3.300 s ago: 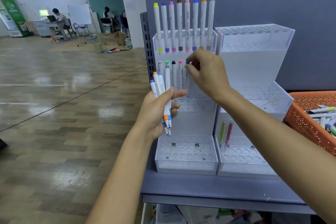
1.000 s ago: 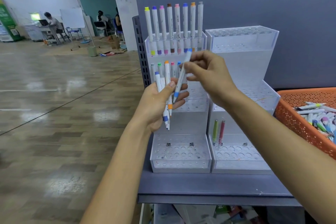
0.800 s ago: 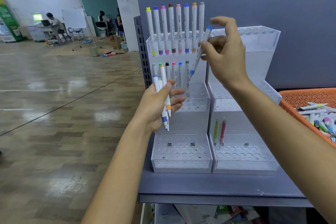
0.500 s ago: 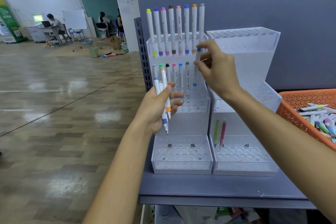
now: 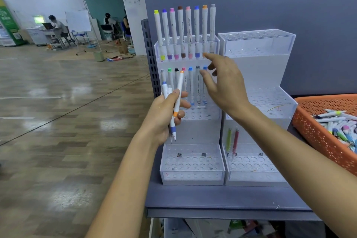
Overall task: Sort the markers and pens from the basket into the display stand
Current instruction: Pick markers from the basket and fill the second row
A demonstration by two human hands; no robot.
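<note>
A: Log the left hand first.
B: Curled round a bundle of about three markers, gripped mid-barrel. One marker is orange-ended and one blue-ended. The third is mostly hidden.
A: And the right hand?
B: Fingers spread and loose, holding nothing. It hovers in front of the right end of the middle row of the stand. Whether a finger touches a cap, I cannot tell.
A: Stock count.
B: The top row has eight markers upright, and the middle row shows seven. Two pens stand in the low tier of the right-hand unit. Many more markers lie heaped in the basket, to the right of the stand.
A: Handling estimate?
B: Judged light, with rigid, smooth plastic barrels, so they are likely to slide against each other in a bundle. Not fragile, though a cap might pull off if a marker is tugged by its end.
A: Where to take hold?
B: Pinch one barrel near its upper end, thumb against two fingers. Draw it clear of the bundle and hold it vertical over a hole. The holes look snug, so a tilted entry probably jams.
A: Progress?
B: Early to middle, in my judgement: two rows stocked, basket far from empty.
</note>
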